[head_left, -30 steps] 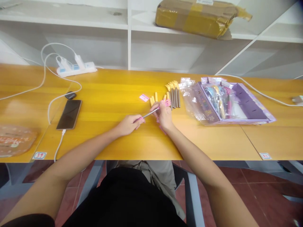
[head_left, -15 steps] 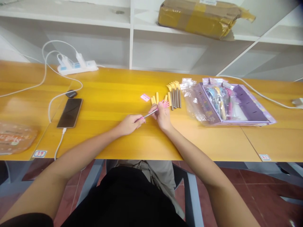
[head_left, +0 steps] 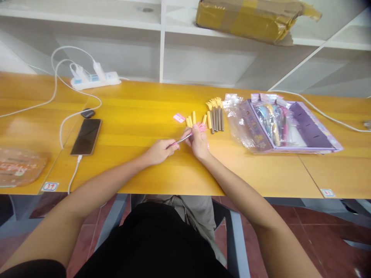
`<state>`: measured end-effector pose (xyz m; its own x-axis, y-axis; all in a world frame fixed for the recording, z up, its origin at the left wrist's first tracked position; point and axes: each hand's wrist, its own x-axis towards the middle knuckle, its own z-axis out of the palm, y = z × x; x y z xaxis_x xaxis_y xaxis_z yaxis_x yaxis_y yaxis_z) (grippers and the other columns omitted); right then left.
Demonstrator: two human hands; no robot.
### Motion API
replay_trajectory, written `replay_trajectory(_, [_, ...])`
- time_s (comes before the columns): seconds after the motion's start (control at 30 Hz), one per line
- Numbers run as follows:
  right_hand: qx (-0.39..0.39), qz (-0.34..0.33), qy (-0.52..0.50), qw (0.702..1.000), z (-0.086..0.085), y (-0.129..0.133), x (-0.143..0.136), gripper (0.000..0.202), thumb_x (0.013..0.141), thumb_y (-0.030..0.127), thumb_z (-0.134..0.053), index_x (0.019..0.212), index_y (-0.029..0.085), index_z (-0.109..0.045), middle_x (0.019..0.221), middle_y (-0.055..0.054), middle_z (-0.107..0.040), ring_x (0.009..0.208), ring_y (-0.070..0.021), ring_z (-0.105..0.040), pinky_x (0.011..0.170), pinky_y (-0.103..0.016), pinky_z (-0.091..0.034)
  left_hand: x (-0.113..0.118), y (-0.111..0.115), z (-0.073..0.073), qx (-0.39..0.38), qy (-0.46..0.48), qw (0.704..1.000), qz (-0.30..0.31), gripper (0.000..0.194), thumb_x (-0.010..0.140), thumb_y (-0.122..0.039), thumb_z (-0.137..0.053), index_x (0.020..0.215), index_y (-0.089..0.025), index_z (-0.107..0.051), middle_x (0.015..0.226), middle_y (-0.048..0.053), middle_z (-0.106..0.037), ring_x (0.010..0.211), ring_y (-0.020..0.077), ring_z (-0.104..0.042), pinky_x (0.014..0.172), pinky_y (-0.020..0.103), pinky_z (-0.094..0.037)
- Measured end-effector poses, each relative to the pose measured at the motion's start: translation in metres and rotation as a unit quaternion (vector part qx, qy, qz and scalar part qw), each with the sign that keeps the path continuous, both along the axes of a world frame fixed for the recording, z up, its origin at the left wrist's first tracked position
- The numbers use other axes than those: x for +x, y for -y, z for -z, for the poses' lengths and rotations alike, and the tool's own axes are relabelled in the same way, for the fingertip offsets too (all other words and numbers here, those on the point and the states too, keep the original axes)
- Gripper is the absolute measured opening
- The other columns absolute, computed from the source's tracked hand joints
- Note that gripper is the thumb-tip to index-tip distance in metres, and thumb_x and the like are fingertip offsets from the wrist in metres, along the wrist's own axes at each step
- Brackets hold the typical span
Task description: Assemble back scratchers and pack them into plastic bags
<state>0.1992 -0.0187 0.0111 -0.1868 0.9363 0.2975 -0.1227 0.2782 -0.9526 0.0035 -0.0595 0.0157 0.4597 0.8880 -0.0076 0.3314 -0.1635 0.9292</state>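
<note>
A thin metal rod (head_left: 184,138) with a pink hand-shaped head (head_left: 202,126) spans between my two hands. My left hand (head_left: 162,151) is closed on its pink handle end. Near the pink head, my right hand (head_left: 198,143) pinches the same stick. Just beyond my fingers lie several short yellow tubes (head_left: 194,117). To their right, several metal rods with yellow hand-shaped heads (head_left: 216,116) lie side by side. A small pink card (head_left: 179,117) rests left of the tubes.
A purple box (head_left: 313,127) holding bagged sticks stands right, with clear plastic bags (head_left: 236,119) beside it. At left are a phone (head_left: 86,136) on a cable, a black object (head_left: 87,113), a power strip (head_left: 95,80) and an orange package (head_left: 21,166). A taped carton (head_left: 246,19) sits on the shelf.
The view has shifted slightly, moving the box and yellow-headed rods a little to the right in the picture. Both hands keep nearly the same hold on the pink stick.
</note>
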Motion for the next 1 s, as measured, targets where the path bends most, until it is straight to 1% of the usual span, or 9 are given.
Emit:
replay_trajectory(0.2, [-0.011, -0.002, 0.018, 1.0, 0.0006, 0.0022, -0.0012, 0.076, 0.104, 0.086, -0.042, 0.064, 0.023, -0.061, 0.062, 0.0, -0.052, 0.048, -0.0117, -0.04, 0.048, -0.032, -0.027, 0.001, 0.0004, -0.0028, 0.0, -0.008, 1.0, -0.001, 0.037, 0.105, -0.049, -0.051, 0.085, -0.019, -0.059, 0.066, -0.004, -0.053, 0.059, 0.0118, -0.046, 0.061, 0.027, -0.036])
replay_trajectory(0.47, [-0.017, 0.003, 0.035, 0.999, -0.0036, 0.0064, -0.0052, 0.079, 0.101, 0.09, -0.04, 0.063, 0.024, -0.061, 0.063, 0.0, -0.049, 0.048, -0.0123, -0.039, 0.047, -0.032, -0.026, 0.0018, 0.0013, -0.0035, -0.006, -0.01, 1.0, -0.004, 0.038, 0.105, -0.049, -0.051, 0.081, -0.02, -0.054, 0.067, -0.004, -0.052, 0.06, 0.0119, -0.044, 0.061, 0.027, -0.035])
replay_trajectory(0.57, [-0.02, 0.003, 0.049, 0.999, -0.0025, 0.007, -0.0051, 0.081, 0.101, 0.091, -0.037, 0.065, 0.024, -0.064, 0.061, -0.001, -0.049, 0.049, -0.0133, -0.039, 0.047, -0.032, -0.028, 0.0017, 0.0005, -0.0016, 0.001, -0.008, 1.0, -0.001, 0.039, 0.105, -0.05, -0.052, 0.079, -0.021, -0.053, 0.066, -0.004, -0.052, 0.06, 0.0121, -0.044, 0.062, 0.027, -0.035])
replay_trajectory(0.67, [-0.018, -0.012, 0.052, 0.998, -0.0015, 0.0069, -0.0047, 0.081, 0.102, 0.09, -0.037, 0.072, 0.023, -0.07, 0.059, -0.001, -0.05, 0.048, -0.0139, -0.04, 0.047, -0.032, -0.029, 0.0018, -0.0001, -0.0006, 0.002, -0.003, 1.0, -0.002, 0.039, 0.105, -0.05, -0.052, 0.079, -0.021, -0.053, 0.066, -0.004, -0.051, 0.06, 0.0121, -0.043, 0.062, 0.027, -0.035])
replay_trajectory(0.73, [-0.015, -0.014, 0.051, 0.998, -0.0019, 0.0072, -0.0051, 0.081, 0.102, 0.09, -0.037, 0.074, 0.023, -0.072, 0.059, -0.001, -0.05, 0.048, -0.014, -0.041, 0.048, -0.033, -0.029, 0.002, -0.0003, -0.0005, 0.002, 0.0, 1.0, -0.004, 0.038, 0.105, -0.048, -0.052, 0.079, -0.021, -0.053, 0.065, -0.004, -0.051, 0.06, 0.0121, -0.043, 0.062, 0.028, -0.035])
replay_trajectory(1.0, [-0.014, -0.013, 0.048, 0.999, -0.0059, 0.0102, -0.0087, 0.08, 0.1, 0.091, -0.04, 0.064, 0.023, -0.063, 0.061, 0.0, -0.05, 0.048, -0.0123, -0.044, 0.048, -0.032, -0.031, 0.0027, -0.001, -0.0002, 0.001, 0.003, 1.0, -0.01, 0.037, 0.104, -0.045, -0.054, 0.076, -0.021, -0.05, 0.063, -0.004, -0.049, 0.059, 0.0116, -0.042, 0.061, 0.027, -0.033])
